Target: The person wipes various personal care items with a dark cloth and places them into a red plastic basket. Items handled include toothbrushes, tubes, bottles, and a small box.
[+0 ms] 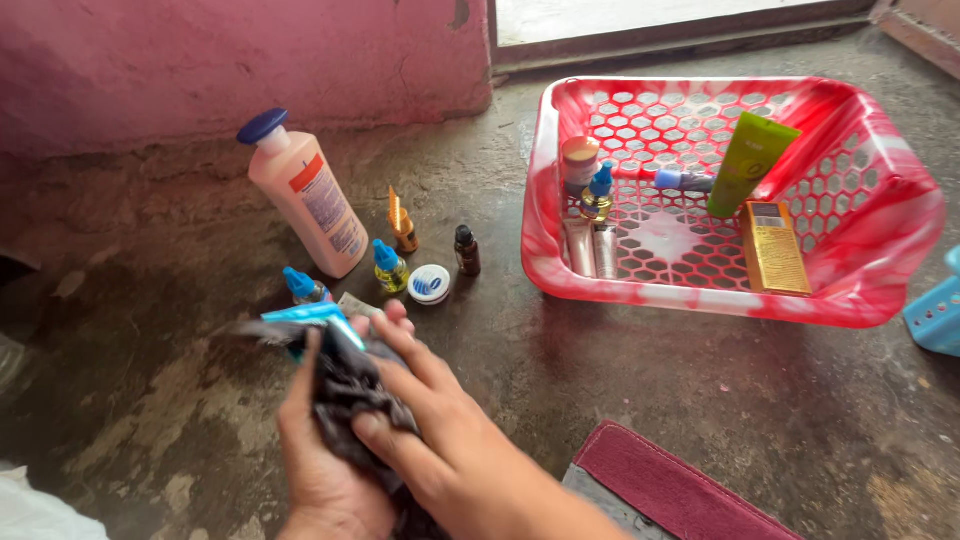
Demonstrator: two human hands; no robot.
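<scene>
Head view: concrete floor, pink wall far, both hands near.
Left hand (320, 450): clenched around dark cloth (350, 400) and the near end of blue tube (305, 318).
Blue tube: near left, just above the floor, long axis roughly left to right, slightly tilted, free end pointing left; blurred.
Right hand (440, 430): pressing the dark cloth against the tube, fingers curled over it.
Step in hand: wiping the tube, by the look of it.
Next move: likely calls for a firm left-hand hold while the cloth slides along the tube's length.
Lotion bottle (310, 200): far left, leaning.
Small bottles (390, 268): standing beside it.
Red basket (880, 260): right, holding green tube (748, 165) and gold box (775, 248).
</scene>
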